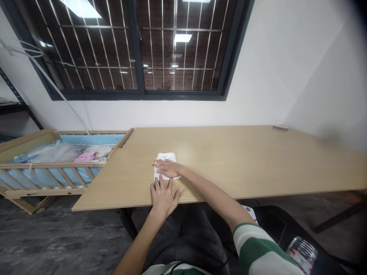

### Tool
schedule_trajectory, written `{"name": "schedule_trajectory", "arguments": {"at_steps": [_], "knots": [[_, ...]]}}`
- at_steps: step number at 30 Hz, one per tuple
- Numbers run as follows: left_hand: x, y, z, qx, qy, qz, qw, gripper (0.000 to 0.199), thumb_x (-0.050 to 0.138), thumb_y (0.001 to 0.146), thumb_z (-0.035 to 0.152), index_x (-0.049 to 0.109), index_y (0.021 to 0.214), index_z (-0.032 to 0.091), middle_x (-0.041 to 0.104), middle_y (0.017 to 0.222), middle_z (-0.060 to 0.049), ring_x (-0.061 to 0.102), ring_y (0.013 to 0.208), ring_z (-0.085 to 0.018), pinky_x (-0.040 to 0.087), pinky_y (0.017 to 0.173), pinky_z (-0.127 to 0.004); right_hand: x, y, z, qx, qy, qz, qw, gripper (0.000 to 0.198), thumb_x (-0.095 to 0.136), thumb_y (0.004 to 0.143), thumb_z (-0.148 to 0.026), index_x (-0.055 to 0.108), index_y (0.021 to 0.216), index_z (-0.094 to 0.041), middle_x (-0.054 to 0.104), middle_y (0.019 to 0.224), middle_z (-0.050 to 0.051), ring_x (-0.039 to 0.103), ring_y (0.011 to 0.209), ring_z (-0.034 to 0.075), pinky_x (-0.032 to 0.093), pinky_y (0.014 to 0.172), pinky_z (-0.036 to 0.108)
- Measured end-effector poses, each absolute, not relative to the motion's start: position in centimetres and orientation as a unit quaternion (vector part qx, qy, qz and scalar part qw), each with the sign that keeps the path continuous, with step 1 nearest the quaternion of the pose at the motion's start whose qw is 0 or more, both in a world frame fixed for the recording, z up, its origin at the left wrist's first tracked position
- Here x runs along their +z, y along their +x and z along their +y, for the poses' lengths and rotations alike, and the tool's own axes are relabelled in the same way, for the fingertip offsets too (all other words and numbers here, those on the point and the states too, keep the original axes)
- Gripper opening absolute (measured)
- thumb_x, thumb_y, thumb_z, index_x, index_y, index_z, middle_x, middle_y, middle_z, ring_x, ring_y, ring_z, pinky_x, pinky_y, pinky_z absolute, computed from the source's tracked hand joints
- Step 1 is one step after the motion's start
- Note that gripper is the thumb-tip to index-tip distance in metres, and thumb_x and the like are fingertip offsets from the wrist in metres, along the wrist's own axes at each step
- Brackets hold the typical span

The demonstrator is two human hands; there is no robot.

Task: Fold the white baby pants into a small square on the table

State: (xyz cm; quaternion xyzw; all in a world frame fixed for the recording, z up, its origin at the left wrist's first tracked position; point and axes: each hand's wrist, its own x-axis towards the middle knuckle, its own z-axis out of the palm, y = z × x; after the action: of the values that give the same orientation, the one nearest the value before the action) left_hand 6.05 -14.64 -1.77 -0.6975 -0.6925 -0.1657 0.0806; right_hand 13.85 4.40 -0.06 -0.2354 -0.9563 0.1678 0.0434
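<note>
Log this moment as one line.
right hand: flat on white square cloth; left hand: spread at cloth's near edge; surface: pale wooden tabletop; beside: blue-lined slatted wooden crib

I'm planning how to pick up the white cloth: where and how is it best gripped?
Probably pinch the white cloth by its far edge, coming from the window side. It lies flat on the table with that edge uncovered, while the right hand covers its middle and the left hand is at its near edge.
</note>
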Motion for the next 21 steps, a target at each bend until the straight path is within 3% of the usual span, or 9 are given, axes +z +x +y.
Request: {"name": "schedule_trajectory", "arguments": {"at_steps": [11,17,21], "knots": [[-1.3,5.9,-14.7,-0.149,-0.697,-0.699,0.057,0.069,0.041,0.096,0.065,0.046,0.152,0.026,0.044,0.156,-0.02,0.034,0.145,-0.046,0.031,0.112,-0.061,-0.7,13.2,11.4,0.12,-0.342,-0.931,0.028,0.069,0.022,0.104,-0.058,0.019,0.164,-0.023,0.016,0.169,0.004,0.011,0.157,0.021,0.005,0.126,0.041],[-1.6,5.8,-14.5,-0.16,-0.707,-0.687,0.05,0.07,0.041,0.096,0.065,0.048,0.151,0.022,0.043,0.155,-0.024,0.036,0.144,-0.048,0.03,0.112,-0.064,-0.5,13.3,10.3,0.092,-0.329,-0.937,0.07,0.069,0.024,0.104,-0.055,0.026,0.162,-0.017,0.021,0.168,0.009,0.016,0.156,0.023,0.009,0.126,0.043],[-2.0,2.5,-13.2,-0.19,-0.744,-0.639,0.027,0.055,0.042,0.101,0.047,0.054,0.145,0.016,0.051,0.148,-0.024,0.048,0.136,-0.041,0.038,0.11,-0.056,1.0,14.4,8.6,0.044,-0.327,-0.929,0.167,0.058,0.034,0.105,-0.047,0.042,0.155,-0.018,0.028,0.166,0.013,0.024,0.153,0.027,0.018,0.123,0.047]]}}
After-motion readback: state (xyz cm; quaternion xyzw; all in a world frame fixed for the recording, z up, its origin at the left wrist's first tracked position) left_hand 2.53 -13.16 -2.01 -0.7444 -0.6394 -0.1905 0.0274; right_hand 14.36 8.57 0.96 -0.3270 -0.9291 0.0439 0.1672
